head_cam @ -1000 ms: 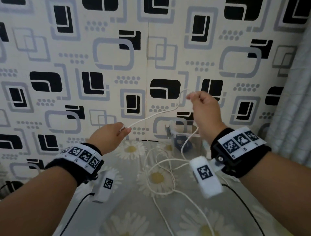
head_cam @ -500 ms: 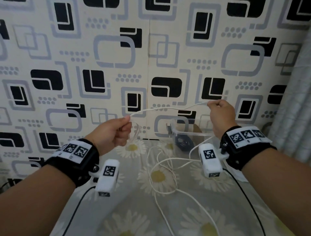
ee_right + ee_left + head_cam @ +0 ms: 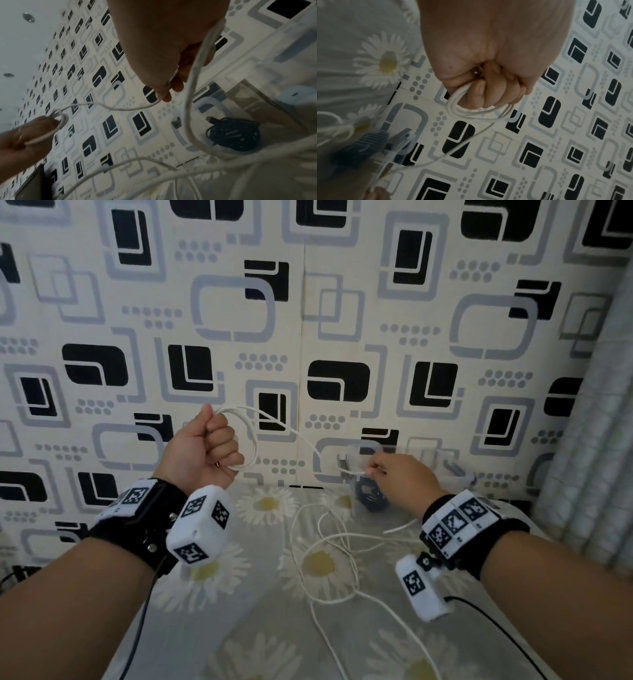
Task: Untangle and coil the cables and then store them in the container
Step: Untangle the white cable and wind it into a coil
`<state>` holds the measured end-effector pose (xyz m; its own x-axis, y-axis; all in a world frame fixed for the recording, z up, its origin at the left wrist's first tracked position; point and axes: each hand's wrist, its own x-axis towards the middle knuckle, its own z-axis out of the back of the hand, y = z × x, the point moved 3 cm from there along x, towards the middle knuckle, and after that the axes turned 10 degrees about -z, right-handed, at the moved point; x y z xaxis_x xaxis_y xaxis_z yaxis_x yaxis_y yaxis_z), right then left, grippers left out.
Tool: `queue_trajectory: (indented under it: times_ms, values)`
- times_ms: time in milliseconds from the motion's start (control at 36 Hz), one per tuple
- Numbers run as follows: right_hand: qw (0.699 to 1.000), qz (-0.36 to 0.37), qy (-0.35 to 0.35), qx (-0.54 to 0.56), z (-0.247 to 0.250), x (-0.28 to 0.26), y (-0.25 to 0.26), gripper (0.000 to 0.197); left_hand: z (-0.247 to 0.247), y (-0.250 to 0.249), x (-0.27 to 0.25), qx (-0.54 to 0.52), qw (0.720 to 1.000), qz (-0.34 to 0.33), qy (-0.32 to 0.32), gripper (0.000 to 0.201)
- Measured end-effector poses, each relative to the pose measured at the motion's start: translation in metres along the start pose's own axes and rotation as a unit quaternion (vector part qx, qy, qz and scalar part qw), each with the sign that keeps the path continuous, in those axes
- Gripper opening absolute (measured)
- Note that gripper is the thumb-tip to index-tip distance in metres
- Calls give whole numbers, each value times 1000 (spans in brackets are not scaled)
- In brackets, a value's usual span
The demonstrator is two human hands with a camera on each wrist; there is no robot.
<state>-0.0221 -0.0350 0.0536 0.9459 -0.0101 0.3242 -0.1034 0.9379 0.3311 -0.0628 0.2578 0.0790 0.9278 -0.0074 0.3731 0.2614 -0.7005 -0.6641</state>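
Right hand (image 3: 399, 479) dropped, pinching white cable (image 3: 291, 433).

The left hand (image 3: 202, 450) grips a small coil of the white cable (image 3: 274, 422), raised left of the clear container (image 3: 455, 470). The right hand (image 3: 400, 477) pinches the same cable just before the container; loose loops sprawl on the daisy cloth (image 3: 267, 628) nearer than it.

Head cam sits high behind both forearms, looking forward and down at the patterned wall (image 3: 342, 302). Left wrist cam rides close under the left hand (image 3: 488, 60), facing along it toward that wall. Right wrist cam does likewise under the right hand (image 3: 168, 47), angled up the wall. All three share the wall, the white cable (image 3: 291, 433) and the clear container (image 3: 257, 121) at its foot.
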Motion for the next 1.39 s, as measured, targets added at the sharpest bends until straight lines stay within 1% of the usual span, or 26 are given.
queue_trajectory:
  times_ms: [111, 167, 222, 278, 333, 417, 528, 639, 667, 750, 833, 917, 1000, 1055, 1083, 1139, 1222, 1305, 1389]
  values:
    - [994, 55, 42, -81, -15, -10, 10, 24, -3, -3, 4, -27, 999, -19, -8, 41]
    - [987, 98, 62, -112, -23, -18, 16, 26, -5, -4, 5, -43, 999, -25, -19, 41]
    - [978, 148, 75, -126, -29, -26, 23, 26, -6, -5, 7, -59, 997, -30, -37, 44]
    - [969, 188, 93, -130, -34, -33, 28, 22, -6, -7, 9, -71, 995, -36, -55, 48]
    - [959, 220, 111, -141, -38, -39, 34, 19, -5, -8, 12, -85, 993, -44, -74, 52]
    - [940, 260, 143, -170, -41, -47, 41, 22, -1, -10, 15, -115, 988, -53, -91, 55]
    - [913, 315, 160, -204, -44, -52, 51, 34, 4, -9, 17, -151, 983, -66, -85, 42]
    - [897, 360, 144, -211, -41, -57, 61, 46, 2, -8, 17, -154, 981, -84, -84, 22]
    - [894, 371, 140, -209, -39, -59, 63, 49, 1, -7, 16, -147, 981, -88, -92, 21]
    - [884, 400, 129, -206, -35, -67, 73, 55, -1, -6, 17, -113, 980, -100, -127, 25]
    - [868, 464, 82, -156, -30, -74, 80, 58, -7, -6, 16, -57, 982, -109, -145, 20]
    - [849, 519, 22, -97, -27, -76, 81, 57, -10, -5, 17, -22, 982, -112, -148, 16]
    - [841, 535, -22, -81, -20, -77, 87, 54, -3, -5, 21, 8, 983, -115, -146, 13]
    - [837, 540, -48, -71, -15, -76, 88, 51, 2, -4, 22, 56, 982, -128, -130, 12]
    - [836, 542, -60, -66, -12, -75, 89, 49, 2, -3, 21, 97, 978, -141, -116, 13]
    - [837, 537, -78, -62, -7, -74, 91, 45, 0, 1, 18, 186, 965, -164, -86, 14]
    - [843, 528, -92, -53, 1, -74, 92, 45, -4, 7, 14, 264, 952, -142, -66, 31]
    - [847, 516, -117, -52, 6, -73, 91, 44, -7, 10, 7, 394, 908, -141, -14, 34]
    - [853, 502, -140, -24, 10, -71, 89, 40, -9, 14, 2, 441, 888, -125, 24, 36]
